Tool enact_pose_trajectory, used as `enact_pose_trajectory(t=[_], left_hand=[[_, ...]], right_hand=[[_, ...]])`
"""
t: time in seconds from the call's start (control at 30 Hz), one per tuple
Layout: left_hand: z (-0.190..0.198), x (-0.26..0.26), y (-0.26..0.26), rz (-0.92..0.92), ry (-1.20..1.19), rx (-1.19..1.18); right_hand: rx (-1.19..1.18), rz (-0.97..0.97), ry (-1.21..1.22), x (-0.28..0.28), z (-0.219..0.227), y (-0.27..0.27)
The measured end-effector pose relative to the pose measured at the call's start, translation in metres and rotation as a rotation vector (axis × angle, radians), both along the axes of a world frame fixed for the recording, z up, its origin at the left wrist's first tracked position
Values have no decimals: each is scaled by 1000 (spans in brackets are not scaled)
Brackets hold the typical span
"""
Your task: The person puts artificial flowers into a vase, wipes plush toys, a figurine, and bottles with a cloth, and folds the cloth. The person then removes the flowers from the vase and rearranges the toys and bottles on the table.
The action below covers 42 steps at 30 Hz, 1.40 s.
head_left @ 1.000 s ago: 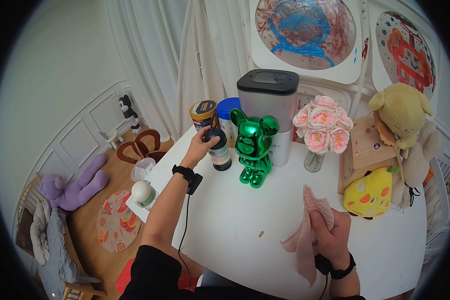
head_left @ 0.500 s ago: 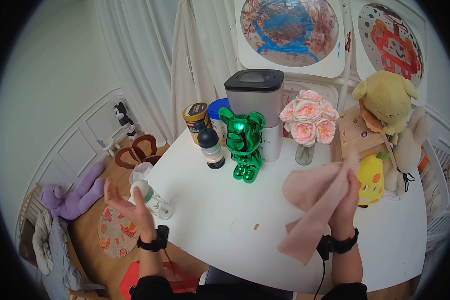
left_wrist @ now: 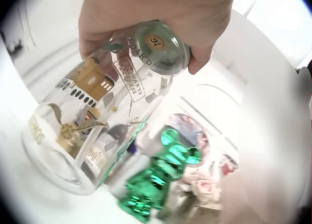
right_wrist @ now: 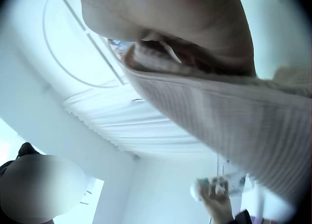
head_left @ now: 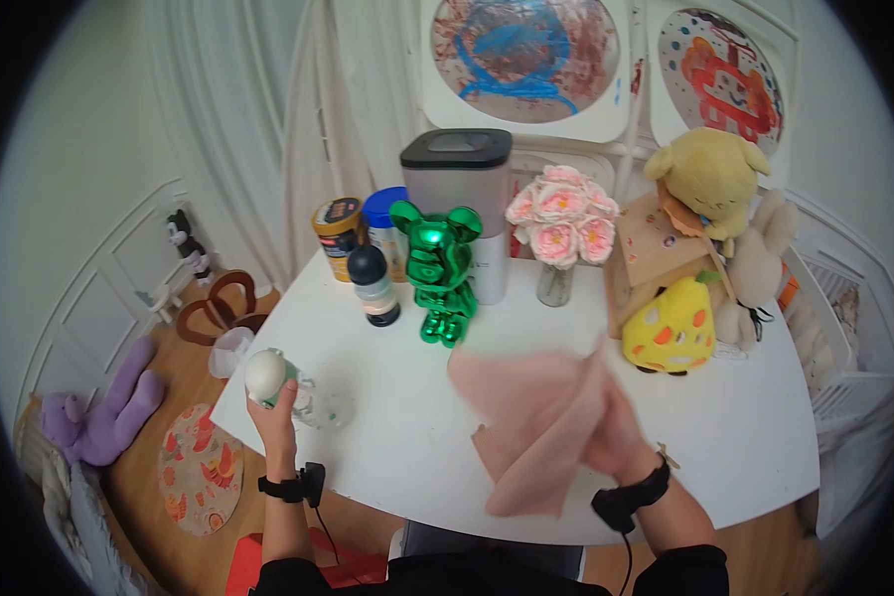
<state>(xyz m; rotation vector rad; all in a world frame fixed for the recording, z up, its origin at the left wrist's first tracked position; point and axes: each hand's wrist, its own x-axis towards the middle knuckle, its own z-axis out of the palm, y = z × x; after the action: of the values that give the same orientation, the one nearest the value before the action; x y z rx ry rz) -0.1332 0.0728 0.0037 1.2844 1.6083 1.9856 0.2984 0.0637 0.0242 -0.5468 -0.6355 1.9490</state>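
Observation:
My left hand (head_left: 276,422) grips a clear bottle with a white domed cap (head_left: 265,375) and a green collar, at the table's left edge. In the left wrist view the fingers wrap the bottle's neck, and gold and green train prints show on its clear body (left_wrist: 105,102). The bottle leans over, its base pointing away from the hand. My right hand (head_left: 621,432) holds a pink ribbed cloth (head_left: 546,422) bunched at one corner. The rest of the cloth hangs blurred over the table's front middle; in the right wrist view its cloth edge (right_wrist: 209,107) drops from the fingers.
On the white table (head_left: 407,467) stand a black-topped bottle (head_left: 372,288), a shiny green bear figure (head_left: 439,268), two canisters, a tall black-lidded dispenser (head_left: 457,169) and pink flowers (head_left: 566,214) in a glass vase. Plush toys, including a yellow pear-shaped one (head_left: 670,328), crowd the right side.
My left hand left the black-topped bottle, moved left toward the table's edge and took hold of the white-capped bottle. My right hand lifted and spread the cloth, bringing it left. The head view turned right.

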Motion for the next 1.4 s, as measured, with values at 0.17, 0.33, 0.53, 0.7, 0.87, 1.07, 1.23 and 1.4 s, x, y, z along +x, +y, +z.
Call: enact_pose_trajectory(t=[0.17,0.33,0.53,0.7,0.87,1.07,1.23,1.4], left_hand=[[23,89,4,-624,-7,-67],[42,153,9,-965,-77,-19],[27,215,35,-1113,25,-58],[-1,199,40,-1142,55,-60],[-17,220,45,-1098,47,-97],[-32,220,63,-1077,56,-99],[-29,230,86,-1065,100,-129],[-37,238,85,-1047,148,-163]], right_hand=[[-136,-64,108,-18,13,-51],[111,-452,283,10,72,-77],[795,-301,-700,-1,117,-61],[1267,-54,-1417,-31,52,12],[1156,-373,-1650,-41,36,26],[1064,-399,-1688,-41,47,46],[1219,-497,-1554,-33,31,66],[1149,-590,-1634,-49,22,68]])
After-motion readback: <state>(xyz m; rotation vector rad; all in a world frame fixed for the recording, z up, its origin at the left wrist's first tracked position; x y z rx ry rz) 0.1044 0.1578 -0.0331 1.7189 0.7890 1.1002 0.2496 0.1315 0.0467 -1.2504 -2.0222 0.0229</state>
